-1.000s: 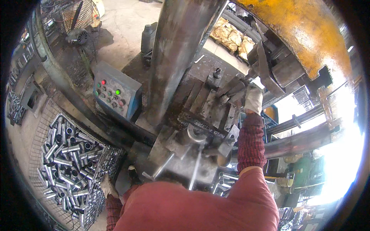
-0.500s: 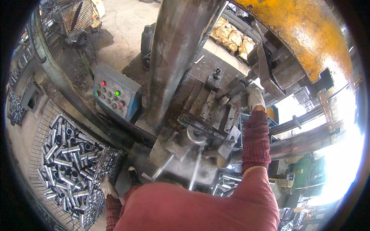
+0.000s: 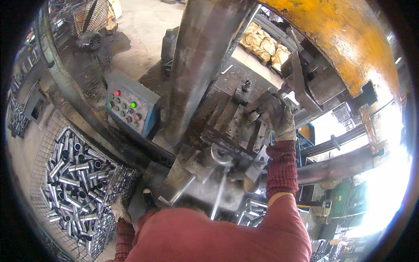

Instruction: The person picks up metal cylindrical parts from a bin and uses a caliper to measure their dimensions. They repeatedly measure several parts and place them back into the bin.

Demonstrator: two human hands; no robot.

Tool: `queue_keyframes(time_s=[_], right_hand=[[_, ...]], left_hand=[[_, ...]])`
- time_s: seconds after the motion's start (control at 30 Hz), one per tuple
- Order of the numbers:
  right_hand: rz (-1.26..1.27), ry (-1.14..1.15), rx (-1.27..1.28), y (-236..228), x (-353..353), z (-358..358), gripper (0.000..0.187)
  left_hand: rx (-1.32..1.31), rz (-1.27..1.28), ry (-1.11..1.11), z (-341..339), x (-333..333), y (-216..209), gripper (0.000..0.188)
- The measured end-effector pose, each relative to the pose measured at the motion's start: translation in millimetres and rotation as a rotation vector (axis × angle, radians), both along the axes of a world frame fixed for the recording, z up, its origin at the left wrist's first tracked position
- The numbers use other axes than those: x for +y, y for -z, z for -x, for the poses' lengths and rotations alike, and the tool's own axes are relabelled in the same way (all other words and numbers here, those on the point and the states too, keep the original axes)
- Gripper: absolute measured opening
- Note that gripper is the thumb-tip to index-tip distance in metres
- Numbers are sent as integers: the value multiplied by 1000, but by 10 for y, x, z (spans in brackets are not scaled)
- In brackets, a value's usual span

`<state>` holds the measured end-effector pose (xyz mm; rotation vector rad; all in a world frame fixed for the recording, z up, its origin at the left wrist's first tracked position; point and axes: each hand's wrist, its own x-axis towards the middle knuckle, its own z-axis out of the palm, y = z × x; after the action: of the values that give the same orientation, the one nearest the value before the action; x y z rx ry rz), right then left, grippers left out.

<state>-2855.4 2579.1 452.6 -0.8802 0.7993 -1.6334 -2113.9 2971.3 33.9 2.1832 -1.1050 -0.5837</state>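
Note:
My right hand (image 3: 281,118), in a grey-white work glove with dark, dirty fingers, reaches forward over a steel die block (image 3: 235,118) on the machine bed. Its fingers look curled round something beside the block's upright metal peg (image 3: 253,116); what they hold is hidden. My left hand (image 3: 120,209), also gloved, is low at the left, against the near side of a wire basket (image 3: 114,218). I cannot make out whether its fingers grip the mesh. Heaped in the basket are many short shiny metal tubes (image 3: 72,181).
A thick steel column (image 3: 196,65) stands before me. Left of it is a control box (image 3: 133,105) with a lit green button. A yellow machine frame (image 3: 336,30) overhangs the right. Nearer are a round clamp fixture (image 3: 220,155), a rod handle (image 3: 179,192) and more tubes (image 3: 253,209).
My right hand has shifted left and nearer, from the die's right edge to over its parts. My left hand stays by the basket. The view has tilted slightly.

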Motion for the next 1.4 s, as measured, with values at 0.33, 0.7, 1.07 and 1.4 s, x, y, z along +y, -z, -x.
queue_keyframes(time_s=[0.33,0.7,1.07,1.4], right_hand=[[-183,626,1602,-183,-319,466,47],[-409,420,689,-15,-449,284,42],[-60,907,2257,3,-299,203,39],[-349,543,1626,-440,-226,306,39]], left_hand=[[-404,-392,188,-212,157,169,25],[-56,-272,39,97,-67,-631,33],[-120,-198,4,133,164,-709,39],[-267,-134,122,33,185,-126,34]])
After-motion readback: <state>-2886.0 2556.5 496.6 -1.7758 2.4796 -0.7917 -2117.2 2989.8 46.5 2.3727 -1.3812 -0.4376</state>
